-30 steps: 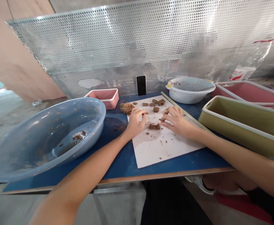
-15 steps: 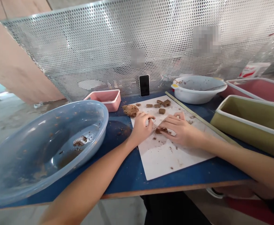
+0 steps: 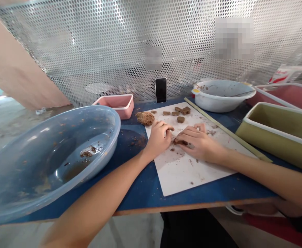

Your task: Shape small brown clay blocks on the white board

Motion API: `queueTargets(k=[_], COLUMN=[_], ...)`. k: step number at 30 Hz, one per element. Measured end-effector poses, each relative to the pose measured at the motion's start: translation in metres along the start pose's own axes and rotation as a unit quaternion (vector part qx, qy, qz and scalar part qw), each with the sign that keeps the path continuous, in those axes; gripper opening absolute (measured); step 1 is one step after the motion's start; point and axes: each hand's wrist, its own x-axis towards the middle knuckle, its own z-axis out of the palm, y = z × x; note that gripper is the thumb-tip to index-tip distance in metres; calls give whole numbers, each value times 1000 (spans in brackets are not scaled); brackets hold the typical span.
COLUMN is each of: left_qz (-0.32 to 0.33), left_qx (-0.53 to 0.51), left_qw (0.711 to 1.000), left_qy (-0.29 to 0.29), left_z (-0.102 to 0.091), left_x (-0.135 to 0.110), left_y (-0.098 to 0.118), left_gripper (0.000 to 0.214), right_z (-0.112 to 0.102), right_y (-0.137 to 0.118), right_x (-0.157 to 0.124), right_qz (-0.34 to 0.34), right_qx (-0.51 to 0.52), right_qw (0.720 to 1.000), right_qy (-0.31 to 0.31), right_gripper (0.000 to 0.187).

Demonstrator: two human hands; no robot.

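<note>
My right hand (image 3: 198, 142) is bent over a small lump of brown clay (image 3: 181, 142) on the white sheet (image 3: 176, 179), its thumb and fingers closed around it. Much of that lump is hidden beneath the fingers. Just left of it, my left hand (image 3: 160, 137) hovers with curled fingers and a gap between thumb and fingertips; nothing shows in it. Brown smears mark its fingertips. Behind the hands lies a short clay block (image 3: 180, 119), with several more clay pieces (image 3: 185, 110) farther back. A rough brown clump (image 3: 145, 118) rests at the sheet's left edge.
A large blue basin (image 3: 99, 165) with murky water stands left. Behind are a small pink tub (image 3: 125, 112), a phone (image 3: 161, 90) and a white basin (image 3: 218, 103). A green strip (image 3: 225, 129) borders the sheet; an olive planter (image 3: 269, 132) and a red planter (image 3: 282, 91) stand right.
The view has shifted slightly. Both hands keep nearly the same place on the sheet, with the right fingers still on the clay lump; the other clay pieces have not moved.
</note>
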Motion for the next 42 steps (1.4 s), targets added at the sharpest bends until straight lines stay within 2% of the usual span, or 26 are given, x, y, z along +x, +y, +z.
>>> queueTargets(k=[4,9,35,42], left_qz=[7,6,11,-14], left_qx=[-3,7,12,25], left_qw=[1000,1000,1000,1000], left_qy=[8,7,10,-10], left_z=[3,3,5,-1], left_x=[0,1,-1,1], left_y=[-3,-1,-2,7], left_gripper=[26,28,26,28], right_z=[5,5,2,4], right_y=[0,0,-1,1], right_x=[0,0,0,-1], right_qz=[25,44,47,49], right_qx=[-8,-21,-28,-31], right_qw=[1000,999,998,998], right_qy=[14,6,-6,-6], right_gripper=[14,22,32,32])
